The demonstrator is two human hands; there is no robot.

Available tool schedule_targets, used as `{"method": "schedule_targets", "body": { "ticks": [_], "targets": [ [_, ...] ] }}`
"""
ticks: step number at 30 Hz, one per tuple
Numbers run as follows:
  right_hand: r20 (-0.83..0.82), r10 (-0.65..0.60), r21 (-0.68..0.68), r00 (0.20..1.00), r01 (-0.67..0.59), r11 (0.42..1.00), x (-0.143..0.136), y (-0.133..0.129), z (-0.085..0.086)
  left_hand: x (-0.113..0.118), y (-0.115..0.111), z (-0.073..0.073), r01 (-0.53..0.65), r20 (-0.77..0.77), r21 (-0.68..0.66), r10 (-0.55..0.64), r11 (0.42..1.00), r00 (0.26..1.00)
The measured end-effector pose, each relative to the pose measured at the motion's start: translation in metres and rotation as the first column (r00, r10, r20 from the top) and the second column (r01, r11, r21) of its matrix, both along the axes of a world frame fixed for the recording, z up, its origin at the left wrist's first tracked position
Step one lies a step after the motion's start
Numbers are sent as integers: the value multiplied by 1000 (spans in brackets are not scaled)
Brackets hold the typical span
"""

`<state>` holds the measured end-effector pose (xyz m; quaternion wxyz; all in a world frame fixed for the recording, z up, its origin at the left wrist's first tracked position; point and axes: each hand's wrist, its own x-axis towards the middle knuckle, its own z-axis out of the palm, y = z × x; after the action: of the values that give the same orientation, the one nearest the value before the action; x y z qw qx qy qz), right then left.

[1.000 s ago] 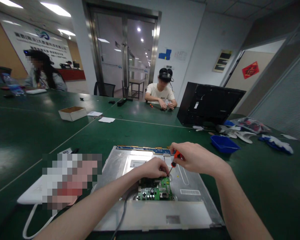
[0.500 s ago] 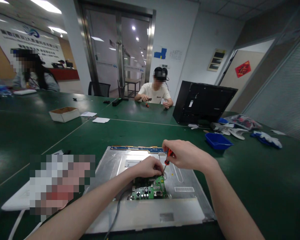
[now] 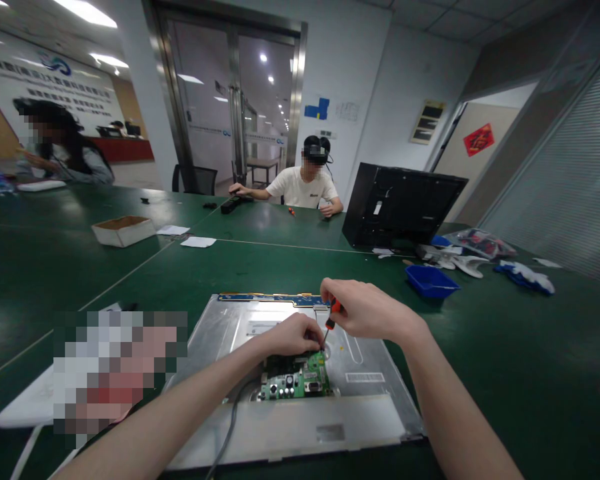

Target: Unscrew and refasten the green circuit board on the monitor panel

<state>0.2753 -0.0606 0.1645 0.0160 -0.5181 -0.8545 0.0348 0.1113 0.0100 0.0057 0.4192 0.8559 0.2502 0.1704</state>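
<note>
A metal display panel (image 3: 365, 413) lies flat on the green table, with a green circuit board (image 3: 300, 383) on its middle. My right hand (image 3: 363, 308) is closed round a red and black screwdriver (image 3: 333, 316), held tip down at the board's upper right corner. Beside the tip, my left hand (image 3: 297, 335) has its fingers pressed together at the same corner; what they pinch, if anything, is too small to make out. A grey cable (image 3: 231, 427) runs from the board's left side towards me. Along the panel's far edge is a blue circuit strip (image 3: 260, 299).
Right of the panel is a blue tray (image 3: 431, 283), with gloves (image 3: 525, 277) beyond. A black monitor (image 3: 405, 207) stands behind. A white box (image 3: 123, 231) is at the left. Across the table sits a person (image 3: 305, 187); another person (image 3: 65, 147) is far left.
The view has shifted slightly. The person across the table has stretched an arm to the black object at the left. My hands and the screwdriver hold nearly the same place on the board.
</note>
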Motion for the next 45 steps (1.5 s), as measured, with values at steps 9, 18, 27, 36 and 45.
{"method": "schedule_targets", "body": {
  "ticks": [9, 18, 27, 36, 45],
  "targets": [
    [136, -160, 143, 978, 141, 980, -9, 8, -7, 1, 1, -3, -5, -8, 26, 5, 1000, 1000],
    [-13, 22, 44, 1000, -22, 999, -1, 3, -6, 0, -1, 0, -7, 7, 5, 7, 1000, 1000],
    [115, -120, 123, 986, 106, 987, -4, 7, -6, 1, -1, 2, -15, -15, 1, 15, 1000, 1000],
    [5, 36, 11, 999, -36, 999, -2, 1, -1, 0, -3, 4, -3, 5, 7, 3, 1000, 1000],
    [144, -90, 133, 985, 71, 989, -10, 4, -3, 0, -1, 4, 7, -7, 8, -7, 1000, 1000]
  ]
}}
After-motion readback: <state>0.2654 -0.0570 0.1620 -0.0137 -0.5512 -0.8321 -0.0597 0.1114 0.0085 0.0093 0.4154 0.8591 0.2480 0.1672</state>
